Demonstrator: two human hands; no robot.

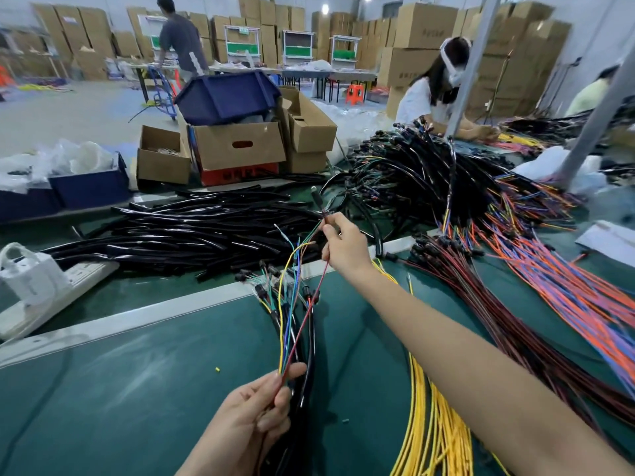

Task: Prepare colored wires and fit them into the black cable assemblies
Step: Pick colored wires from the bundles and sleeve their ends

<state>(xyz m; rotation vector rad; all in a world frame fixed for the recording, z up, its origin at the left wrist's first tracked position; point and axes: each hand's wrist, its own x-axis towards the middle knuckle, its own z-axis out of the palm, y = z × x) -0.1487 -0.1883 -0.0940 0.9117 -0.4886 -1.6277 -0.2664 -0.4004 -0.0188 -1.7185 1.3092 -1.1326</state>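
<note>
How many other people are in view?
3: one person standing back left, a second person opposite on the right, a third person partly hidden at the far right. More may be hidden.

— Where are the hands?
— Left hand (pixel 254 407) at six, close in. Right hand (pixel 343 247) ahead of it toward twelve, with a fan of wires (pixel 292 304) strung between them above the table (pixel 137 372).
— The tubing pile (pixel 192 235)?
— Ten o'clock, behind the power strip (pixel 51 293), which lies at nine.
— And the cartons (pixel 237 149)?
— Eleven, behind the tubing, with a bin (pixel 226 97) resting on top.
— The right side?
— Harness heap (pixel 429 173) at one, a seated person (pixel 429 94) behind it. Long wire bundles (pixel 567 286) at three, another bundle (pixel 436 407) at five beneath the right forearm.
</note>
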